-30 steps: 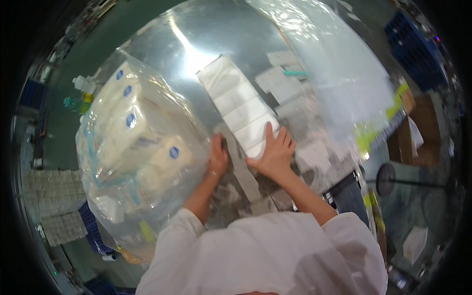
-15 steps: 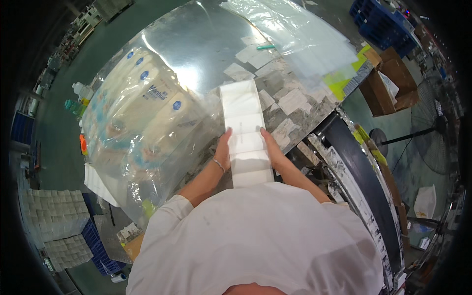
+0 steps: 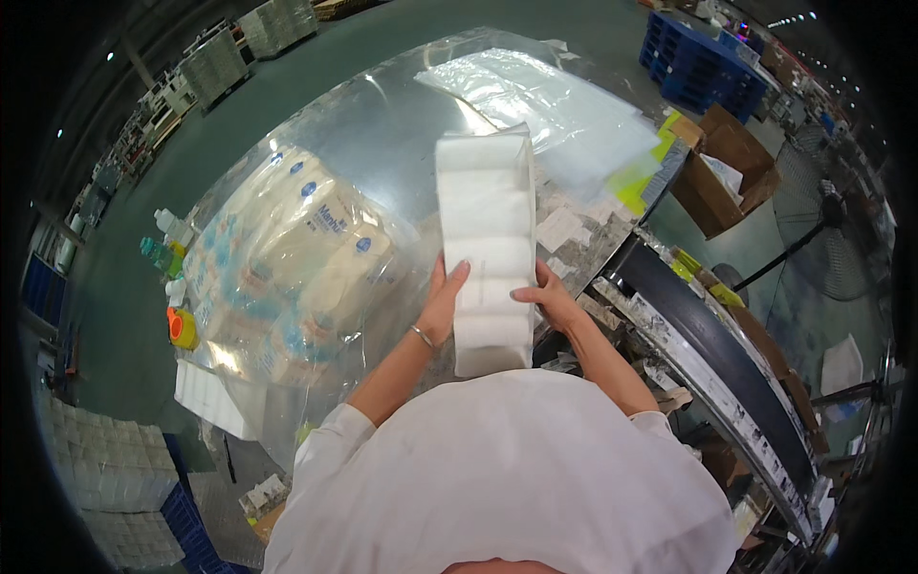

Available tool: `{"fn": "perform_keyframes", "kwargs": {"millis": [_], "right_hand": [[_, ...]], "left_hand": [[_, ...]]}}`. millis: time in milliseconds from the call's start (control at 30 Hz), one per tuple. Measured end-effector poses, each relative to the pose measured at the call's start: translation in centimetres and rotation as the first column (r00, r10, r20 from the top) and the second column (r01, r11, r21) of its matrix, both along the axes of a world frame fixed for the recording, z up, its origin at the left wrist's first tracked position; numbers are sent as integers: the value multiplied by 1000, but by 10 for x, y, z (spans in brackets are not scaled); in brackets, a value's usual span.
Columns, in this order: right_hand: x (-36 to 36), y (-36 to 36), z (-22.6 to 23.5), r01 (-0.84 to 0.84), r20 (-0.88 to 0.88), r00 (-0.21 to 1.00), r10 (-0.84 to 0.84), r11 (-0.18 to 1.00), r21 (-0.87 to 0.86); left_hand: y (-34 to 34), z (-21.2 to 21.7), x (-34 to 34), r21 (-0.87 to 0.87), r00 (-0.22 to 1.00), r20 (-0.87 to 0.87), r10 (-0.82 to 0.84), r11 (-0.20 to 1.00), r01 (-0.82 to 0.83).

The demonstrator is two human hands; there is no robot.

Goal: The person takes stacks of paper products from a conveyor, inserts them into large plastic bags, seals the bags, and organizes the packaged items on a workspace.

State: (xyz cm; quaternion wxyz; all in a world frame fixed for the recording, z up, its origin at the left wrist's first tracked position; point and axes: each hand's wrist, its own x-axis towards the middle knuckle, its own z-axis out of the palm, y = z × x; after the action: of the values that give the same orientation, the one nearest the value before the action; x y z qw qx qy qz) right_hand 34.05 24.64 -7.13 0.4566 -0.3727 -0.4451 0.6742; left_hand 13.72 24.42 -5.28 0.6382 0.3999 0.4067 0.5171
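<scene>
Between my hands is a long white row of soft paper tissue packs [image 3: 490,206], pressed together end to end and reaching from my chest out over the table. My left hand [image 3: 443,298] grips its left side, thumb on top. From the right side my right hand [image 3: 549,298] grips it likewise, thumb on the top face. The fingers under the row are hidden. To its left lies a large clear plastic bag [image 3: 296,249] with printed packs inside. Beyond the row, flat clear plastic bags [image 3: 564,105] lie in a stack on the metal table [image 3: 382,124].
A black conveyor belt [image 3: 708,344] runs along my right side. Farther right stand an open cardboard box [image 3: 732,172] and a fan [image 3: 827,215]. Bottles [image 3: 172,230] and a yellow-orange tape roll [image 3: 182,328] sit at the table's left edge. Blue pallets [image 3: 703,62] are stacked at the far right.
The white row has been raised toward me and looks larger. My thumbs have moved from its sides onto its top face. The view has shifted slightly.
</scene>
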Motion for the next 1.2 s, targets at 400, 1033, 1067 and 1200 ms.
{"fn": "perform_keyframes", "kwargs": {"millis": [400,1033,1067,1200], "right_hand": [[-5,19,124,-124,210,977,35,896,427],[21,37,150,-380,519,853,59,752,539],[24,37,156,-426,545,833,92,736,527],[27,20,141,-472,557,827,71,626,621]], "left_hand": [[28,85,-36,227,964,-72,-255,937,265],[23,107,-21,422,970,-243,-32,897,135],[22,106,-24,394,947,-321,-32,904,164],[25,110,-23,422,924,-381,18,893,156]]}}
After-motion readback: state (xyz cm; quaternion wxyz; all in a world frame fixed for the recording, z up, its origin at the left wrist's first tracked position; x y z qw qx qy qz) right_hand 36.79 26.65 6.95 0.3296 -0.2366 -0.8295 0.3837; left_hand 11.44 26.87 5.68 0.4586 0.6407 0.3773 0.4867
